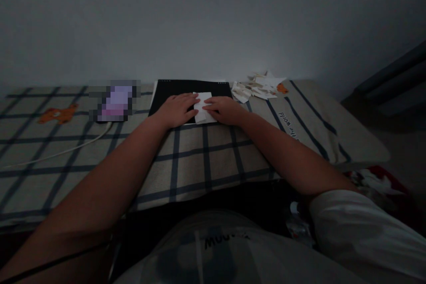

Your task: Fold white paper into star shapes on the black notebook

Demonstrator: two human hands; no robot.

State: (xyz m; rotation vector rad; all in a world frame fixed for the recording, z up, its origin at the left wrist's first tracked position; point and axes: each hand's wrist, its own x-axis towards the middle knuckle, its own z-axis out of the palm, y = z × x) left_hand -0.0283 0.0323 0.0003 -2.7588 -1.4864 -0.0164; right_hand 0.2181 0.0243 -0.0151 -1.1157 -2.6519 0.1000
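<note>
A small white piece of paper with visible creases lies on a black flat pad. My left hand rests flat on the pad, its fingers stretched out and thumb apart, with the tips at the paper's left edge. From the other side, my right hand reaches over the paper's right part. Its extended fingertips press on the sheet, and its lower fingers are partly hidden. The pad's far edge shows a row of small holes or binding marks.
Torn paper scraps are heaped right of the pad against the wall. At left lies a phone, its screen blurred out, with a white cable. A checked cloth covers the table. A plastic bottle stands below the edge, lower right.
</note>
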